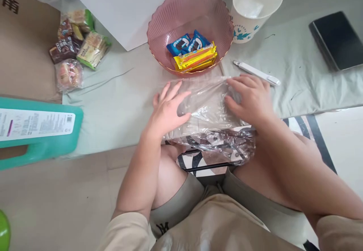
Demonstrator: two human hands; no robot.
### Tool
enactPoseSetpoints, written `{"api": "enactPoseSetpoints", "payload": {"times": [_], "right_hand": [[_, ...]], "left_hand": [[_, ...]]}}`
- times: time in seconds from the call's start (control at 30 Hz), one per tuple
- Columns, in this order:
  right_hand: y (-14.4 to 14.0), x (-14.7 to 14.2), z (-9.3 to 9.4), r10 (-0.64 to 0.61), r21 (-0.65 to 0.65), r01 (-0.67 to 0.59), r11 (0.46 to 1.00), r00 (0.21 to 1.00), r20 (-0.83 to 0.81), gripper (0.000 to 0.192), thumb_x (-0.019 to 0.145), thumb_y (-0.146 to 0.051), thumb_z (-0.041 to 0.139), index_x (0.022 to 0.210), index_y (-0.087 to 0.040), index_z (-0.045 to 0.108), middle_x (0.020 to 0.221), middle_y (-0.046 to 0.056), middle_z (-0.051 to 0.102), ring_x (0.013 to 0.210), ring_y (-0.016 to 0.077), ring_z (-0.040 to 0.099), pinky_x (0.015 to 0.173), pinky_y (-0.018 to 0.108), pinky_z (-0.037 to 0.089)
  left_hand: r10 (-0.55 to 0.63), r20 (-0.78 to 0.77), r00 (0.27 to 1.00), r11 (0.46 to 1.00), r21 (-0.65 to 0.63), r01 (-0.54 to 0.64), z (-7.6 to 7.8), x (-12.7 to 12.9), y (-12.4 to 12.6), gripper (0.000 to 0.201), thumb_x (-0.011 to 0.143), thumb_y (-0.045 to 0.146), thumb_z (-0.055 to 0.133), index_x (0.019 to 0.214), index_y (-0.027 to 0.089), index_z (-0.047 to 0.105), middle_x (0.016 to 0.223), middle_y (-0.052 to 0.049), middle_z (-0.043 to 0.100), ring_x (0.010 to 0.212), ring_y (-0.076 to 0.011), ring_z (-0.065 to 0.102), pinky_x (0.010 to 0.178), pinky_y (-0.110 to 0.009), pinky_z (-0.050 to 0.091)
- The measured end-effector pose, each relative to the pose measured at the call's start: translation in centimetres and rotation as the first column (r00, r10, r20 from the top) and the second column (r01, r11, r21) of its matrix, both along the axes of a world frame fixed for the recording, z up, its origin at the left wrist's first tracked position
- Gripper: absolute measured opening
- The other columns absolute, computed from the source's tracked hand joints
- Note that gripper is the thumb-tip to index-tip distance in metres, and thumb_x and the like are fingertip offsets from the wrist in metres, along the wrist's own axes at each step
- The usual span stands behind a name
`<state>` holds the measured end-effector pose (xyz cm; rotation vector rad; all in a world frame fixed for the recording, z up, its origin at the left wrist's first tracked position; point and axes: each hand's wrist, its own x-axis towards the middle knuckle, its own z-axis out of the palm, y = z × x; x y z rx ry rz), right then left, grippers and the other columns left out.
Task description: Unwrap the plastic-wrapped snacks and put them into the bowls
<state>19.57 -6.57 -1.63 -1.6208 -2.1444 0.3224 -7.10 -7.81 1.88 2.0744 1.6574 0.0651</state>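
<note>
Both hands lie flat, fingers spread, left hand [167, 111] and right hand [251, 98] pressing the clear plastic bag [208, 115] on the cloth before the pink bowl [159, 28]; smoothing should run outward, evenly, avoiding creases.

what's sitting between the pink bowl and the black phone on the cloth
In the head view, a white paper cup and a white pen lie between the pink bowl and the black phone.

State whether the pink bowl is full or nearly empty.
Nearly empty: the pink bowl holds only two blue packets and yellow packets at its bottom.
</note>
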Motion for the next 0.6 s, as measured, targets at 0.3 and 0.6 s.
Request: {"api": "enactPoseSetpoints", "payload": {"times": [0.3, 0.6], "right_hand": [[0.7, 3.7, 1.6, -0.274, 0.119, 0.273, 0.955, 0.962, -0.007, 0.052, 0.086, -0.025, 0.065, 0.138, -0.027, 0.065, 0.138, 0.020, 0.065, 0.127, 0.0442, 0.057, 0.103, 0.068, 0.040], [1.8, 4.4, 1.7, -0.252, 0.068, 0.269, 0.961, 0.948, -0.197, 0.036, 0.088, -0.016, 0.054, 0.121, -0.026, 0.065, 0.096, 0.010, 0.075, 0.090, 0.0301, 0.069, 0.088, 0.051, 0.052]], "left_hand": [[0.095, -0.053, 0.994, 0.995, -0.011, -0.096, -0.4, -0.5, 0.6, 0.065, 0.086, 0.039, 0.073, 0.149, 0.034, 0.057, 0.175, -0.006, 0.033, 0.166, -0.0409, 0.018, 0.130, -0.072, 0.016], [0.085, -0.069, 0.994, 0.992, -0.082, -0.091, 0.0, -1.4, -0.5, 0.101, 0.069, 0.035, 0.087, 0.160, 0.033, 0.042, 0.181, -0.011, 0.005, 0.167, -0.0440, 0.001, 0.132, -0.069, 0.013]]}}
